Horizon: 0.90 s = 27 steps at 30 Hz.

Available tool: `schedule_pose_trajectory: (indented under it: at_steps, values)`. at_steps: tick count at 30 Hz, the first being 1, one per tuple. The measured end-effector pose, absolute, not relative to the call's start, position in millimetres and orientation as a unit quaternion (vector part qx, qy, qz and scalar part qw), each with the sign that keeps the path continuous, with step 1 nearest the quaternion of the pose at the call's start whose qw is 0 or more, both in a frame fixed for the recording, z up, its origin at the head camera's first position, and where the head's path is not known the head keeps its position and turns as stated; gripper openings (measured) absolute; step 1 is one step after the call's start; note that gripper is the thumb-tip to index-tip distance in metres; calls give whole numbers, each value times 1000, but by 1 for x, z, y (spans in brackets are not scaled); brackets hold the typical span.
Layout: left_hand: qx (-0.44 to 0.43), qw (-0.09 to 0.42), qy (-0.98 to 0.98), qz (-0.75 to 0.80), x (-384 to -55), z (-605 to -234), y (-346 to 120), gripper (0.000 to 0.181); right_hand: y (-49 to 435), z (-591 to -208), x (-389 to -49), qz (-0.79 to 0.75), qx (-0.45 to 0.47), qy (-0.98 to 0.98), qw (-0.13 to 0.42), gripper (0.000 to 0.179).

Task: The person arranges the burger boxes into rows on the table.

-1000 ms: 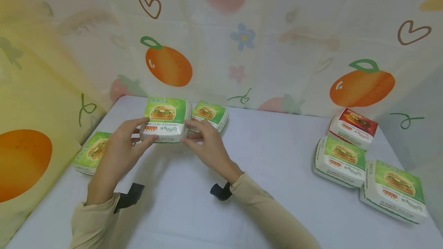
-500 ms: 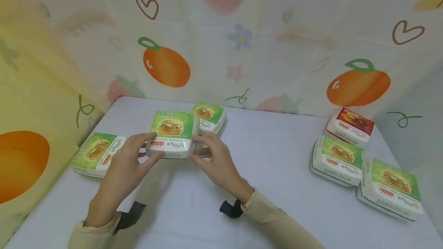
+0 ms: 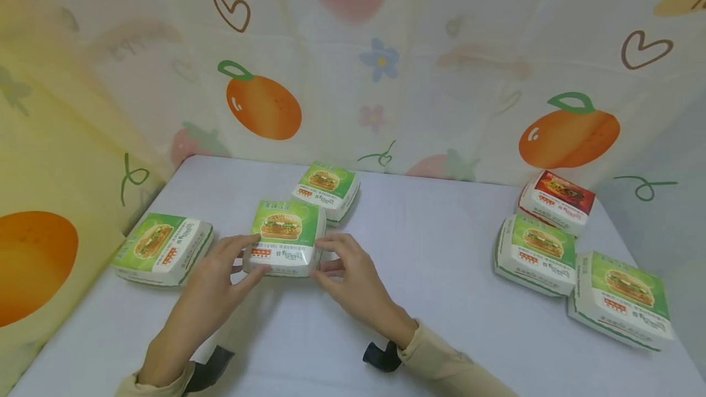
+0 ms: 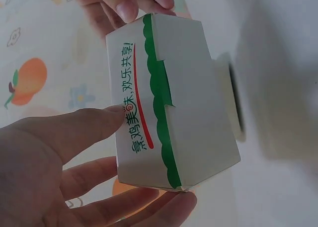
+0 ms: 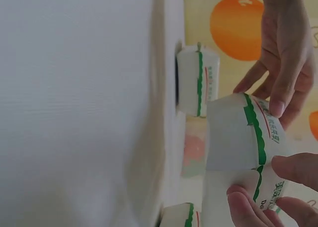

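My left hand point(image 3: 217, 280) and right hand point(image 3: 358, 280) grip a green-and-white burger box point(image 3: 284, 234) from its two sides. It is held level, printed lid up, left of the table's middle. In the left wrist view the box point(image 4: 169, 103) hangs above the tabletop, my thumb on its front and my fingers at its side. The right wrist view shows a gap between the box point(image 5: 231, 132) and the table too. A second green burger box point(image 3: 328, 185) stands just behind it. Another green burger box point(image 3: 154, 244) lies turned at an angle by my left hand.
At the right of the white table point(image 3: 436, 262) are a red burger box point(image 3: 559, 198) and two green ones, a nearer-in box point(image 3: 537, 250) and an outer box point(image 3: 623, 296), close together. A fruit-print cloth point(image 3: 425, 90) hangs behind and at the left.
Both hands have brought the held burger box down and toward me, slightly to the right. More of the rear box and the left box shows. The right-hand boxes stay put.
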<state>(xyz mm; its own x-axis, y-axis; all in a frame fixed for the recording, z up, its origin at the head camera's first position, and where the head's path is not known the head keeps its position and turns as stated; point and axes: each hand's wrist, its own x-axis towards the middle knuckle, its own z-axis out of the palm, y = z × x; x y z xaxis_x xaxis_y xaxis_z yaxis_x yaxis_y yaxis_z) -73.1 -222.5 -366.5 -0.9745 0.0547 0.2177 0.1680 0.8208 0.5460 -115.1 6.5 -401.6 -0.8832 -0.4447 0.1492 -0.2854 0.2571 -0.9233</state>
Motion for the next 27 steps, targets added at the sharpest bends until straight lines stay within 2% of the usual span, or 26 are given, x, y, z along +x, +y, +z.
schedule_pose_trajectory:
  at_steps: [8,17,27]
  values:
    - [-65,70,-946,-310,-68,-382,-220,48,15,-411,-103,-560,-221,792,104,50]
    - [-68,46,-943,-321,-67,-401,-215,46,23,-424,-94,-530,-231,808,113,56]
    - [-72,32,-943,-324,-66,-405,-211,46,28,-432,-89,-535,-234,803,116,56]
